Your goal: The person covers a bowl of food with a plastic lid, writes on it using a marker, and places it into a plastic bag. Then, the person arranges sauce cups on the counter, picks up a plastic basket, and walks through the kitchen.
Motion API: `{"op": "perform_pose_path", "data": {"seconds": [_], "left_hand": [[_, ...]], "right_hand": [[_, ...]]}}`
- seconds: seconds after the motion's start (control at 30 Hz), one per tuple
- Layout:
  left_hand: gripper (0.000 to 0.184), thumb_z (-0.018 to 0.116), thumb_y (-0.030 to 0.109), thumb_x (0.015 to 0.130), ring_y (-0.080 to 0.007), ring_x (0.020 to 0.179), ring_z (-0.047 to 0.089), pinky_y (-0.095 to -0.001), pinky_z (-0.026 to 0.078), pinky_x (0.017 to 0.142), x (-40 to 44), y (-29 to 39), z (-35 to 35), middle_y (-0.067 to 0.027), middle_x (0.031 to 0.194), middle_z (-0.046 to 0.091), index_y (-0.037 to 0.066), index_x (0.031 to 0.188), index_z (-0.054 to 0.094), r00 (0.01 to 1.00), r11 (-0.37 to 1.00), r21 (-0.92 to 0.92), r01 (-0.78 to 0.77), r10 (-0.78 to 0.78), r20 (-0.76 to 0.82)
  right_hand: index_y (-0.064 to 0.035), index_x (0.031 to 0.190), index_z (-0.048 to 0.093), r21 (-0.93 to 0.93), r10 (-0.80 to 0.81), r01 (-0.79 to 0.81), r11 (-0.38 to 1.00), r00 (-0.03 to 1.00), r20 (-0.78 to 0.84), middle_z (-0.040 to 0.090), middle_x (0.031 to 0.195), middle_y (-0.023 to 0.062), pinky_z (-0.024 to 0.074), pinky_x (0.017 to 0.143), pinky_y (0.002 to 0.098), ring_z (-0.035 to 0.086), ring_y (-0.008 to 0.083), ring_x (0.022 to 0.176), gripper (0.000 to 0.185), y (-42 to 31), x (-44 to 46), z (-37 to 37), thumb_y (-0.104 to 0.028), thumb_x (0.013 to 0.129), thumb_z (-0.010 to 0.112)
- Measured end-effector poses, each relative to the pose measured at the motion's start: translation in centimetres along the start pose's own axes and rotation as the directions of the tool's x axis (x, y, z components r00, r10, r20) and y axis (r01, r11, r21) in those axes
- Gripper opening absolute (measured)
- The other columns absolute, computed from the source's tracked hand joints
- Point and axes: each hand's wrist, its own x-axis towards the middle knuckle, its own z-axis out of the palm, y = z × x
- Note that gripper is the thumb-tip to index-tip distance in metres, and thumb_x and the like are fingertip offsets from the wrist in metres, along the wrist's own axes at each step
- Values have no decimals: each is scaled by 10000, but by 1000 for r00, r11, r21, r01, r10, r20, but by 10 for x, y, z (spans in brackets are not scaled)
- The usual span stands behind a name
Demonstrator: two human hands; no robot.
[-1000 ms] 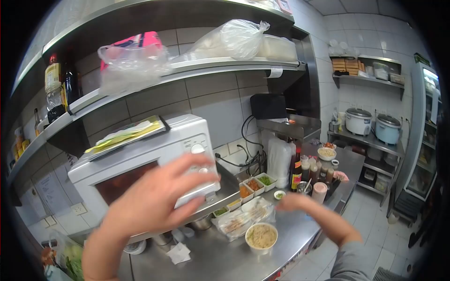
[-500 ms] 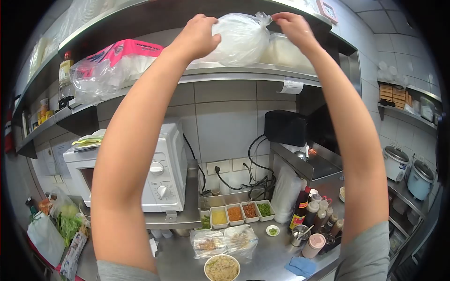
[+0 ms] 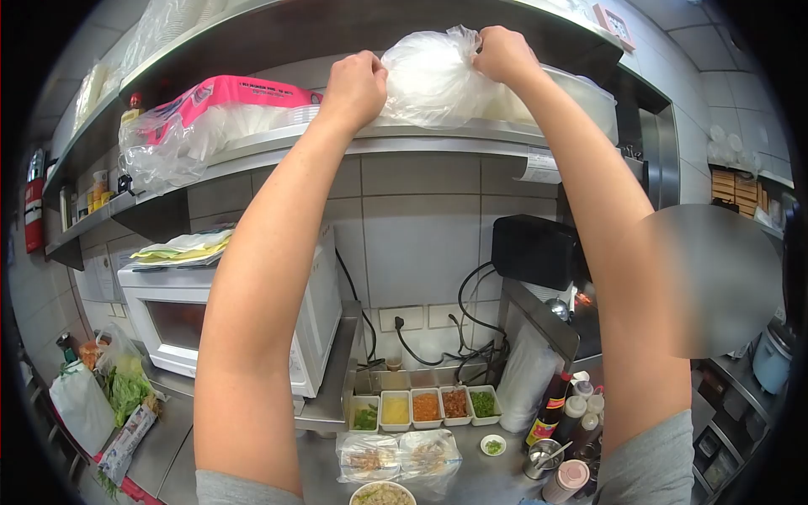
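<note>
Free room beneath the shelf between microwave and black box, cables low in the way

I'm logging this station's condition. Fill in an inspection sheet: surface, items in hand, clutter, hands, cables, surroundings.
Surface: steel counter, partly covered by food and containers.
Items in hand: clear plastic bag on the shelf; contents whitish, not identifiable.
Clutter: five topping trays in a row; wrapped packs in front; dark sauce bottle and pink-lidded jar at right.
Hands: right hand pinches the bag's top; left hand at its left side, grip unclear.
Cables: black cables tangled behind the trays.
Surroundings: white microwave left; fire extinguisher far left.
</note>
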Motion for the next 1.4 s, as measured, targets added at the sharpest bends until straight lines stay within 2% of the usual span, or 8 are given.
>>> {"op": "perform_pose_path", "data": {"seconds": [0.3, 0.37, 0.43, 0.47, 0.9, 1.0, 1.3, 1.4], "left_hand": [[228, 516, 256, 813, -267, 951, 576, -452, 373, 801, -16, -9, -21, -89, 952, 638, 103, 959, 602, 979, 945, 325, 48, -109, 171], [296, 527, 293, 791, -274, 1020, 549, -471, 372, 816, -18, -3, -22, -108, 1018, 621, 102, 1003, 604, 969, 936, 337, 106, -173, 176], [355, 586, 198, 731, -321, 1036, 534, -448, 381, 884, -16, -6, -9, -153, 1088, 585, 60, 1058, 576, 984, 984, -18, 177, -177, 26], [277, 509, 201, 750, -380, 931, 544, -512, 398, 825, -19, -4, 23, -220, 899, 593, 22, 942, 600, 902, 977, -187, 104, -172, -395], [237, 669, 296, 704, -240, 768, 624, -336, 485, 652, -185, 171, -190, -112, 795, 636, 87, 814, 670, 700, 514, -781, 354, -700, -144], [190, 617, 252, 715, -220, 785, 626, -335, 485, 668, -188, 155, -177, -86, 821, 648, 125, 841, 681, 789, 359, -933, -38, -562, -248], [177, 574, 196, 719, -199, 822, 609, -330, 481, 700, -158, 171, -146, -35, 874, 635, 176, 863, 675, 773, 467, -857, -218, -454, -444], [156, 570, 197, 748, -193, 838, 597, -335, 479, 698, -141, 162, -122, -20, 904, 623, 183, 871, 666, 859, 733, -672, -104, -274, -432]], "right_hand": [[-44, 661, 681, 120, -74, 74, 990, 997, -1, 634, 669, 168, 502, 699, 341, 630, 295, 691, 152, 4, 12, -10, -145, 630, 572], [-25, 844, 644, 80, -187, 190, 979, 981, -44, 626, 790, 146, 465, 713, 349, 592, 266, 760, 216, 13, 11, -2, -193, 722, 584], [26, 879, 590, 109, -281, 279, 954, 960, 7, 610, 831, 154, 423, 695, 401, 560, 287, 775, 358, 29, 19, 22, -326, 824, 552], [10, 909, 586, 206, -251, 230, 951, 965, 81, 613, 791, 122, 425, 667, 393, 554, 244, 729, 337, 44, 26, 39, -315, 843, 526], [-24, 994, 572, 551, -199, 62, 832, 961, 192, 608, 855, 84, 444, 685, 364, 556, 207, 776, 331, -45, 33, 135, -319, 853, 520], [-32, 1014, 568, 566, -191, 44, 823, 960, 203, 607, 870, 76, 449, 689, 357, 556, 198, 787, 332, -53, 31, 138, -319, 855, 518], [-56, 1072, 559, 574, -150, -7, 819, 963, 226, 603, 915, 50, 462, 701, 337, 557, 172, 820, 343, -20, 35, 122, -322, 862, 513], [-64, 1092, 555, 585, -111, -35, 810, 971, 212, 602, 930, 41, 466, 705, 330, 558, 164, 831, 348, 14, 35, 102, -323, 864, 512]]}}
